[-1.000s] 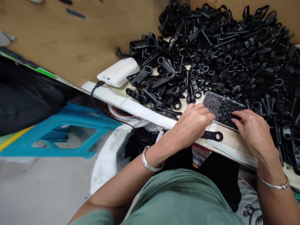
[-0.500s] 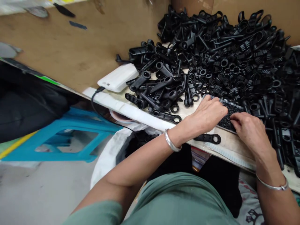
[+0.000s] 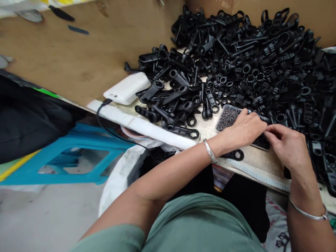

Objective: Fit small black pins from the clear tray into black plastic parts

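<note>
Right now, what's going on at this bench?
A person is working bare-handed at a shallow clear tray of tiny dark and grey parts. The left hand reaches across it, fingertips close to those of the right hand at the tray's right end; anything between them is too small to make out. A black ring-ended piece lies near the bench edge, and a heap of black plastic parts spreads behind the tray.

Left fingers [image 3: 259, 124] shifted right, now beside right fingers [image 3: 275, 129].
</note>
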`<action>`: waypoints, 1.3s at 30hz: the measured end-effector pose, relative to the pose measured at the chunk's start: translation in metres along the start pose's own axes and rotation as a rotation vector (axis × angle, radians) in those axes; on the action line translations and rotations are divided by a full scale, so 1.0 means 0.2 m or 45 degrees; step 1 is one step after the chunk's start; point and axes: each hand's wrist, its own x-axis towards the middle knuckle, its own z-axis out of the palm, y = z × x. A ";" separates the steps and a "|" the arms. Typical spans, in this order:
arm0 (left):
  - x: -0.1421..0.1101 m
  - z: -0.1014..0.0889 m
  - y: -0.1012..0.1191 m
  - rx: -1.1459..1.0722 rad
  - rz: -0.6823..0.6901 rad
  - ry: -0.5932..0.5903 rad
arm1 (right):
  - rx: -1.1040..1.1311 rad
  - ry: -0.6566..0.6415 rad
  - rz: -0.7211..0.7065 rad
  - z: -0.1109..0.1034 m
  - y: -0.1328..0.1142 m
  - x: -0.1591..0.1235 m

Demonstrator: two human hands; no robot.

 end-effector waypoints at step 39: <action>-0.42 -0.03 0.15 -2.662 -0.581 0.227 | 1.320 0.254 0.299 0.07 -0.31 -0.33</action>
